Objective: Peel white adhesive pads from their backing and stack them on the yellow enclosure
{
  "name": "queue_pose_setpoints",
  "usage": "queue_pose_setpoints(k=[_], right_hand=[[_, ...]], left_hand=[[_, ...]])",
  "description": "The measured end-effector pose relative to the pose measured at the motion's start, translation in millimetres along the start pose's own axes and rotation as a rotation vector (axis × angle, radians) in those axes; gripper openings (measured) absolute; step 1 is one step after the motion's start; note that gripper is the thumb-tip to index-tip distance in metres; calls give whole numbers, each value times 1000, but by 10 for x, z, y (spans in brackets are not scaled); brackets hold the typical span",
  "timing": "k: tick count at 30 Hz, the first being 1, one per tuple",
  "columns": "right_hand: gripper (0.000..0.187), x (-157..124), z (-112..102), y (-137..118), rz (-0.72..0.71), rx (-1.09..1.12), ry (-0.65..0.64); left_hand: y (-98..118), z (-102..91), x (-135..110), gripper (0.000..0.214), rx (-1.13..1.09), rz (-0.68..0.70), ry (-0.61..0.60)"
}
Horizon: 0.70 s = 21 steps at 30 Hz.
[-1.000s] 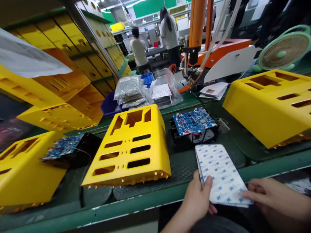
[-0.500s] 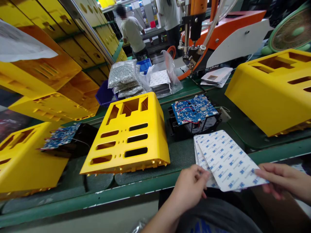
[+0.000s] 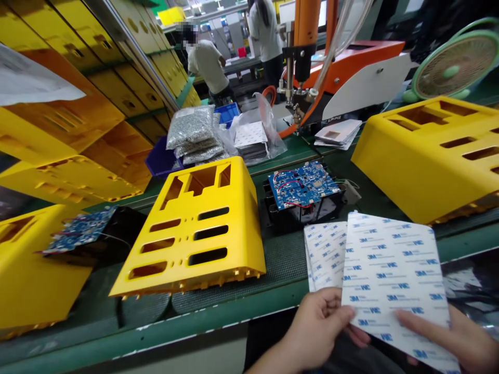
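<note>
In my right hand [image 3: 463, 337] is a white adhesive-backing sheet [image 3: 393, 275] printed with blue 3M logos, its thumb or finger lying across the face near the lower right. My left hand [image 3: 317, 324] is closed, pinching the lower left edge of this sheet. It also grips more sheets of the same kind [image 3: 325, 252], which stand partly hidden behind the front one. Beyond the sheets, a blue circuit board [image 3: 304, 184] with red wires sits on a black holder. To its left stands a yellow plastic housing [image 3: 249, 213] with slots.
Another yellow housing [image 3: 409, 171] stands at the right, and one [image 3: 35, 265] at the left beside a second circuit board [image 3: 83, 228]. Behind are bagged small parts [image 3: 191, 127], an orange dispensing machine [image 3: 306, 26] and a green fan [image 3: 452, 70]. Two people stand farther back.
The front sheet has turned more upright and swung right, apart from those behind it. My right hand has moved lower, with a digit across its face. The left hand now pinches its edge.
</note>
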State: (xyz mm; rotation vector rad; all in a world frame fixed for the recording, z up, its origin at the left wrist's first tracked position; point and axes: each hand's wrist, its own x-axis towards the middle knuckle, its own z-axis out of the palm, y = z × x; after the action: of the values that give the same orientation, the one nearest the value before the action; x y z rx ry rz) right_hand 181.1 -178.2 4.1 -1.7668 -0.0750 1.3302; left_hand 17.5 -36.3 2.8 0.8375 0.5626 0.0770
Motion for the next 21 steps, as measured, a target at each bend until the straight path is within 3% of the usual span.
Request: queue_pose_setpoints(k=[4,8,14,18,21], right_hand=[[74,15,32,-4,30,116,47],[93,-9,50,-31,69,224,-61],[96,-39,175,-48,5,202,37],[110,-2,133,30,19,206,4],[111,-8,117,43,25,230,-15]], left_hand=[[47,19,10,35,-53,45,-5],[3,-2,59,36,-86,53,78],[8,-58,90,39,-46,64,119],[52,-75,91,37,-39,87,104],[87,-74,94,37,-39,93,95]])
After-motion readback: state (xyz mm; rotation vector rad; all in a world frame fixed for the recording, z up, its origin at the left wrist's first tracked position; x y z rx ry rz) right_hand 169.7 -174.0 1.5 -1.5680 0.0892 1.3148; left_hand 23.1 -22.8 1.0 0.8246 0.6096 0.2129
